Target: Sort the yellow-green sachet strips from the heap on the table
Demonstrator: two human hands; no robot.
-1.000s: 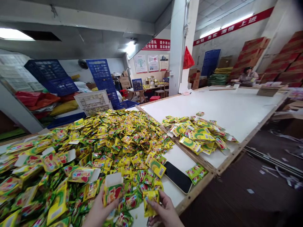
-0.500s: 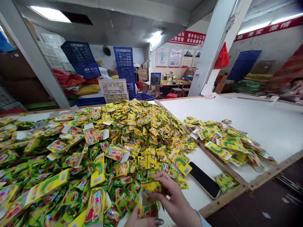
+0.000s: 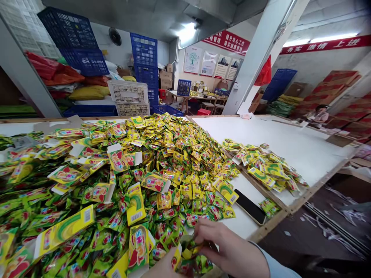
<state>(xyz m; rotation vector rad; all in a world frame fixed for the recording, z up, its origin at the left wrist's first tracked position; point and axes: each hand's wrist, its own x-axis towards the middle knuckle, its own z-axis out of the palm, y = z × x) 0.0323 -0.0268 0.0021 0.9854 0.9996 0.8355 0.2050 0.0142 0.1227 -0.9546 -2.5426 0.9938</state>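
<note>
Head view: at the counter's (image 3: 292, 143) near edge, the right hand's (image 3: 228, 251) fingers (image 3: 203, 236) are clamped on a sachet (image 3: 189, 253). The left hand (image 3: 165, 268) holds a small box (image 3: 176, 260), grip unclear. This looks like filling; next needs the sachet aligned with the box's mouth.

Your right hand (image 3: 228, 251) pinched a small sachet (image 3: 189, 253) of glossy, crinkled plastic film, and the heap of sachets (image 3: 174, 162) before you shone the same way. The flattened cartons (image 3: 65, 229) among them looked like smooth printed card with a slight sheen. The table top (image 3: 301, 150) was matt white, edged with bare, rough wooden battens (image 3: 272, 226). The phone (image 3: 251, 207) showed a glossy black glass face. The blue crates (image 3: 143, 50) behind looked like hard moulded plastic.
</note>
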